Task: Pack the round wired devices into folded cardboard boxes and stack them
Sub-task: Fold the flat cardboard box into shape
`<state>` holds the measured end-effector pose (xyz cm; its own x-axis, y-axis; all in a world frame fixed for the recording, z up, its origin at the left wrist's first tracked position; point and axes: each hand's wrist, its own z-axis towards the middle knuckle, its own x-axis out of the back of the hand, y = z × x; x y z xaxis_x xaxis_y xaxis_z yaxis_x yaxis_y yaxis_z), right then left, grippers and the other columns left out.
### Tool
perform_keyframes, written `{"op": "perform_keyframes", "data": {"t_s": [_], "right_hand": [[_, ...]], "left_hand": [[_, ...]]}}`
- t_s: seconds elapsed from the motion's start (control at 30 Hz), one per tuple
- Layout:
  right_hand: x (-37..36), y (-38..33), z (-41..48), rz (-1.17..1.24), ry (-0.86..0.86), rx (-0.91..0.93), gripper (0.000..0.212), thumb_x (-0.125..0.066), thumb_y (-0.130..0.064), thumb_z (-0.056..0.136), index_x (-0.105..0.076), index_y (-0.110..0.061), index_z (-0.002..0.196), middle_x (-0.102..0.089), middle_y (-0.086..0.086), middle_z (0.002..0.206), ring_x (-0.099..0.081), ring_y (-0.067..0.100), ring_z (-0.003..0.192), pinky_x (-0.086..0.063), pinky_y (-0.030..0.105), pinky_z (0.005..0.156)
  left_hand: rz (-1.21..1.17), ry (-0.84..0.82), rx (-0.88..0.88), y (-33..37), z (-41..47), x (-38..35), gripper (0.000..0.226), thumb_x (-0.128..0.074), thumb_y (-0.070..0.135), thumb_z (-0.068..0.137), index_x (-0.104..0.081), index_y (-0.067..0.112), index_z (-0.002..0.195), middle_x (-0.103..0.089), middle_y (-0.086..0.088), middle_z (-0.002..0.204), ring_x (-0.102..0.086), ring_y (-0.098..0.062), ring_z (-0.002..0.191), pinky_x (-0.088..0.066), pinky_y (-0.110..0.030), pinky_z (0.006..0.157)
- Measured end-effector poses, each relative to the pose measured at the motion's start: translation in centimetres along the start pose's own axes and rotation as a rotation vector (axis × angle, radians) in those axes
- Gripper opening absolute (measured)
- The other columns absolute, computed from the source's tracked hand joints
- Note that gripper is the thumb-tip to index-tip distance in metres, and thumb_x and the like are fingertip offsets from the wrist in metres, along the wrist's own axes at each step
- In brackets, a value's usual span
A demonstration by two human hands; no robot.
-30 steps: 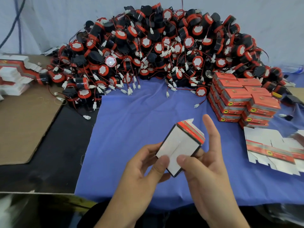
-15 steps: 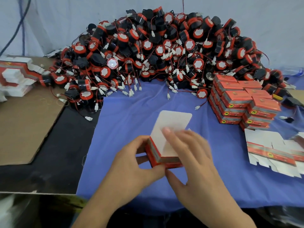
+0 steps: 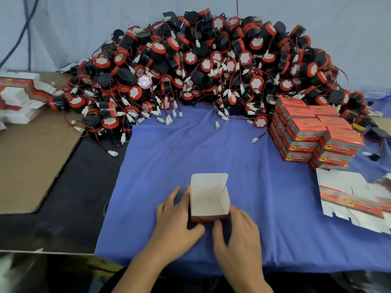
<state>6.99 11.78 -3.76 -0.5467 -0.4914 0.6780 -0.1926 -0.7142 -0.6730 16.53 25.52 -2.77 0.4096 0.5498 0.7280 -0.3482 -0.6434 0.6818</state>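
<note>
Pale grey-white wall (image 3: pixel 63 28) at back, evenly lit, no hard shadows. Dark blue cable (image 3: pixel 27 28) hangs down it at far left, curving off toward left edge. Black tabletop (image 3: pixel 63 208) runs across in front. Wrinkled blue cloth (image 3: pixel 190 149) spread over its middle and right, draped over near edge. Flat brown corrugated cardboard sheet (image 3: pixel 27 161) lies on left part, near cloth but apart from it, with a strip of black between. Below table's front edge, too blurred to tell.
</note>
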Motion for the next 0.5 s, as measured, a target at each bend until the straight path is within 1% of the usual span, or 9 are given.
{"op": "perform_keyframes", "data": {"t_s": [0.07,0.13,0.23,0.3,0.33,0.37,0.4,0.43,0.5], "right_hand": [[-0.2,0.2,0.2,0.000,-0.005,-0.049,0.035,-0.068,-0.017,0.086,-0.066,-0.031,0.118,-0.064,-0.026,0.111,-0.056,-0.001,0.111,-0.045,0.028,0.097],[-0.2,0.0,0.2,0.065,-0.002,-0.081,0.049,-0.069,-0.002,0.081,-0.066,-0.031,0.121,-0.062,-0.028,0.115,-0.052,-0.011,0.112,-0.044,0.023,0.098],[-0.1,0.1,0.1,0.198,0.107,-0.190,0.071,-0.062,0.016,0.074,-0.068,-0.033,0.125,-0.066,-0.029,0.117,-0.055,-0.019,0.106,-0.040,0.002,0.090],[0.2,0.9,0.6,0.372,0.203,-0.335,0.076,-0.052,0.024,0.079,-0.069,-0.039,0.118,-0.071,-0.031,0.106,-0.064,-0.014,0.101,-0.042,-0.004,0.079],[0.5,1.3,1.4,0.504,0.219,-0.403,0.075,-0.044,0.028,0.082,-0.070,-0.034,0.116,-0.074,-0.022,0.110,-0.066,-0.008,0.105,-0.045,-0.002,0.081],[0.7,1.7,2.6,0.664,0.222,-0.456,0.071,-0.036,0.031,0.085,-0.070,-0.023,0.117,-0.074,-0.007,0.118,-0.067,-0.001,0.111,-0.049,0.002,0.085],[1.0,2.0,3.9,0.818,0.207,-0.499,0.066,-0.030,0.032,0.088,-0.068,-0.014,0.118,-0.071,0.006,0.125,-0.067,0.007,0.116,-0.052,0.008,0.088],[1.3,2.2,5.3,0.937,0.176,-0.532,0.062,-0.027,0.030,0.091,-0.066,-0.010,0.119,-0.068,0.011,0.128,-0.065,0.015,0.121,-0.054,0.015,0.091],[1.5,2.1,7.8,1.034,0.090,-0.548,0.060,-0.027,0.022,0.095,-0.067,-0.015,0.120,-0.068,0.006,0.130,-0.061,0.018,0.127,-0.054,0.028,0.100]], "left_hand": [[0.007,0.025,0.012,0.1,0.1,-0.4,0.090,-0.052,0.049,0.076,-0.012,0.045,0.156,-0.010,0.025,0.160,0.011,0.008,0.144,-0.005,-0.021,0.112],[0.005,0.026,0.027,0.2,0.2,-0.4,0.093,-0.057,0.048,0.079,-0.011,0.041,0.159,-0.009,0.019,0.166,0.008,0.006,0.147,-0.006,-0.022,0.116],[-0.042,-0.038,0.063,-0.3,0.1,0.5,0.108,-0.063,0.044,0.075,0.001,0.041,0.161,-0.003,0.019,0.166,0.001,-0.004,0.154,-0.011,-0.025,0.122],[-0.167,-0.083,0.095,-1.1,-0.1,1.5,0.106,-0.067,0.034,0.076,0.003,0.049,0.154,-0.003,0.022,0.164,-0.008,-0.001,0.153,-0.013,-0.008,0.114],[-0.253,-0.074,0.097,-1.5,0.0,2.0,0.098,-0.068,0.022,0.083,-0.002,0.053,0.149,-0.008,0.024,0.162,-0.014,0.003,0.149,-0.014,0.000,0.108],[-0.365,-0.030,0.098,-1.7,0.2,2.7,0.088,-0.063,0.006,0.089,-0.014,0.052,0.146,-0.016,0.024,0.161,-0.021,0.004,0.146,-0.018,0.003,0.104],[-0.493,0.027,0.110,-1.8,0.6,3.6,0.081,-0.056,-0.006,0.093,-0.027,0.050,0.143,-0.026,0.025,0.159,-0.029,0.003,0.143,-0.025,-0.001,0.104],[-0.603,0.080,0.127,-1.8,1.2,4.5,0.077,-0.050,-0.013,0.095,-0.039,0.048,0.140,-0.035,0.027,0.155,-0.036,0.003,0.141,-0.032,-0.007,0.104],[-0.729,0.140,0.153,-1.7,2.9,5.7,0.069,-0.049,-0.011,0.099,-0.052,0.047,0.137,-0.045,0.032,0.147,-0.046,0.016,0.127,-0.038,-0.016,0.104]]}}
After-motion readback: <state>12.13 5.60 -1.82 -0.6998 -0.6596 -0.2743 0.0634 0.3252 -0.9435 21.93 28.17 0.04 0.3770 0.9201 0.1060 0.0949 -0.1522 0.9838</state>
